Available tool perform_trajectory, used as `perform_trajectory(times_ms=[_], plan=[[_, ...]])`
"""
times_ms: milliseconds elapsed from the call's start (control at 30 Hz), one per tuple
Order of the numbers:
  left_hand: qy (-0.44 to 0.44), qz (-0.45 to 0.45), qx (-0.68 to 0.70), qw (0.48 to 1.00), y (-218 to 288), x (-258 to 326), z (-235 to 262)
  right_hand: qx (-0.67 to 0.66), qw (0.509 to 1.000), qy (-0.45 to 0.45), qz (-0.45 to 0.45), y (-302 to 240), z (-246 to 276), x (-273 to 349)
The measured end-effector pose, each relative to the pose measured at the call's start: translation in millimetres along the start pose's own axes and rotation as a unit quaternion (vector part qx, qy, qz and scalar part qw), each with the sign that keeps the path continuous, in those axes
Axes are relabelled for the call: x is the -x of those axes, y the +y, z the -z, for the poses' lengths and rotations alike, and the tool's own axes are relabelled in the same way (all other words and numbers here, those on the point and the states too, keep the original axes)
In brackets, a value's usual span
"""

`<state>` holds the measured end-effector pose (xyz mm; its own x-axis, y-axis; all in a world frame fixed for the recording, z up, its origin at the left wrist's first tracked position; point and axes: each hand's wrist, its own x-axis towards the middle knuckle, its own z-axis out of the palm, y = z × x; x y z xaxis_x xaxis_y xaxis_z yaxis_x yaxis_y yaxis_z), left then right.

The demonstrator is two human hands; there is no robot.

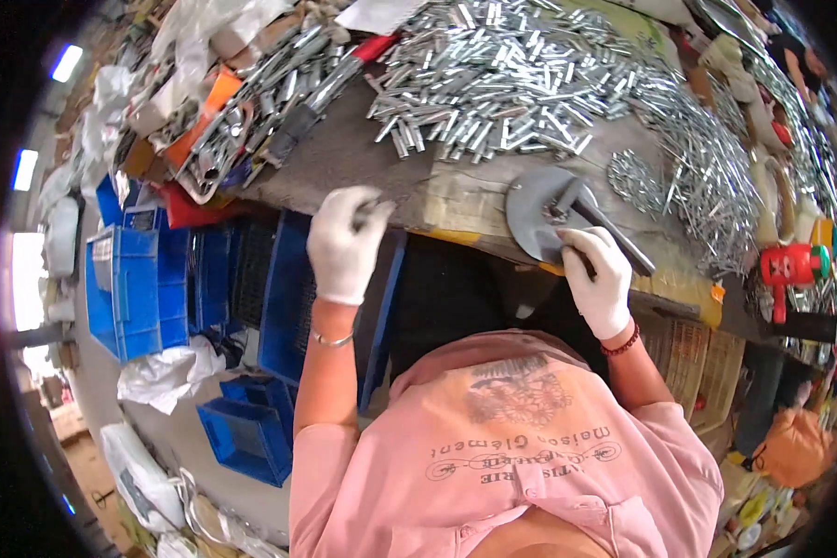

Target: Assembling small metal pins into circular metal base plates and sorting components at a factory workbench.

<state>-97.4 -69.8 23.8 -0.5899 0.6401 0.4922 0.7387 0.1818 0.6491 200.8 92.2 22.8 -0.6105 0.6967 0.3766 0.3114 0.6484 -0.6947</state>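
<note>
Pinching a small metal piece (370, 206) in the gloved left hand (344, 244) at frame centre, fingers pressed together on it, calls for steadiness while the right hand (597, 279) curls around the lever (614, 231) of the round grey jig (538, 212) on the counter (456, 191).
</note>
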Motion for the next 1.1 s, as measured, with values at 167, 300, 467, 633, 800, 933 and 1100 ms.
perform_trajectory(times_ms=[167, 300, 467, 633, 800, 933, 1100], plan=[[-0.019, 0.025, -0.114, 0.993, -21, -52, -42, -0.05, 0.999, -0.02, -0.008, -12, 21, 6], [-0.088, 0.111, -0.159, 0.977, 5, -67, -20, 0.006, 0.999, 0.006, -0.042, -8, 30, 25], [-0.083, 0.129, -0.179, 0.972, 12, -79, -61, 0.018, 0.996, 0.028, -0.081, 46, 46, 50], [-0.099, 0.147, -0.192, 0.965, -8, -83, -51, 0.005, 0.997, -0.016, -0.076, 62, 30, 28], [-0.124, 0.163, -0.153, 0.967, -16, -96, -63, 0.061, 0.997, -0.021, -0.038, 59, 11, 16], [-0.073, 0.155, -0.207, 0.963, -14, -92, -82, 0.075, 0.996, -0.004, -0.038, 58, 5, 21], [-0.126, 0.139, -0.191, 0.964, -10, -79, -77, 0.081, 0.995, -0.01, -0.049, 56, 11, 26]])
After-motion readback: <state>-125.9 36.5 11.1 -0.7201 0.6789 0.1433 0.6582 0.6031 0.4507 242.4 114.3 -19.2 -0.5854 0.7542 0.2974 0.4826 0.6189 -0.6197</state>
